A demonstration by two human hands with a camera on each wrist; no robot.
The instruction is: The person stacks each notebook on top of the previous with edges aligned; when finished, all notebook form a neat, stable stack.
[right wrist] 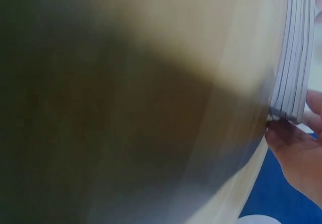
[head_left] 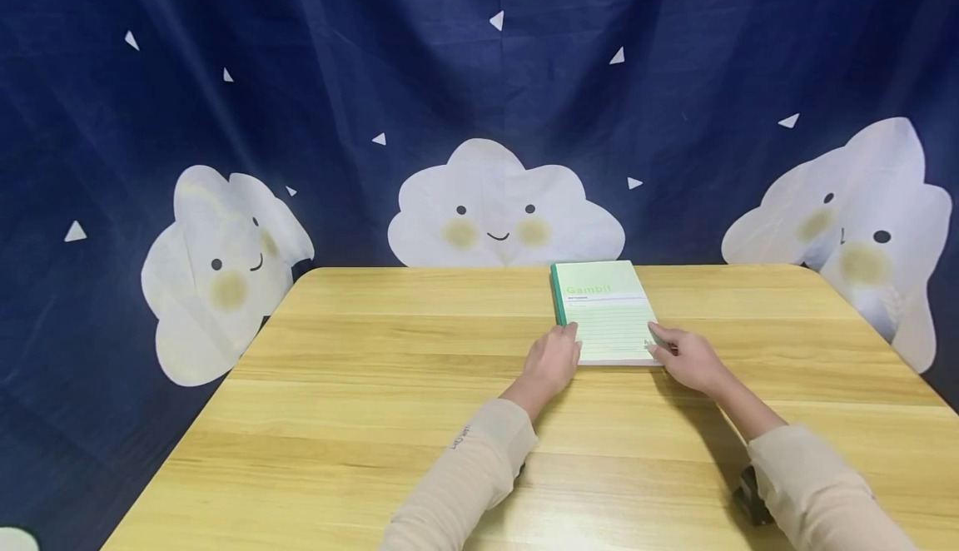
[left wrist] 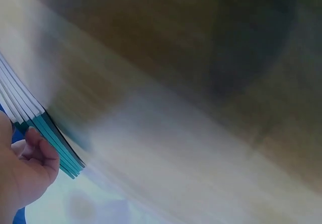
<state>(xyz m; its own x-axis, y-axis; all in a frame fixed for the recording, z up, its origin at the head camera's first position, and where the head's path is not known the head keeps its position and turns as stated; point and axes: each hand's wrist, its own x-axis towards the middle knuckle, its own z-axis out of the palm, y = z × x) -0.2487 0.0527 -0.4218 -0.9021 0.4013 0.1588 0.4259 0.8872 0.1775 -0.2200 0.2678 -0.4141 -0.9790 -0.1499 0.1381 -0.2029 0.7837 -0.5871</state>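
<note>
A stack of thin notebooks (head_left: 607, 310) with a pale green cover and teal spines lies flat on the wooden table (head_left: 360, 384), right of centre near the far edge. My left hand (head_left: 554, 359) holds its near left corner, thumb on the cover. In the left wrist view, curled fingers (left wrist: 30, 158) press against the teal spines (left wrist: 55, 143). My right hand (head_left: 685, 355) holds the near right corner. The right wrist view shows its fingers (right wrist: 294, 143) at the corner of the white page edges (right wrist: 297, 58). Both wrist views are blurred.
A dark blue cloth backdrop (head_left: 479, 101) printed with white clouds hangs behind and around the table. The rounded far corners (head_left: 315, 272) of the table lie close to it. Bare wood stretches left of the stack and in front of it.
</note>
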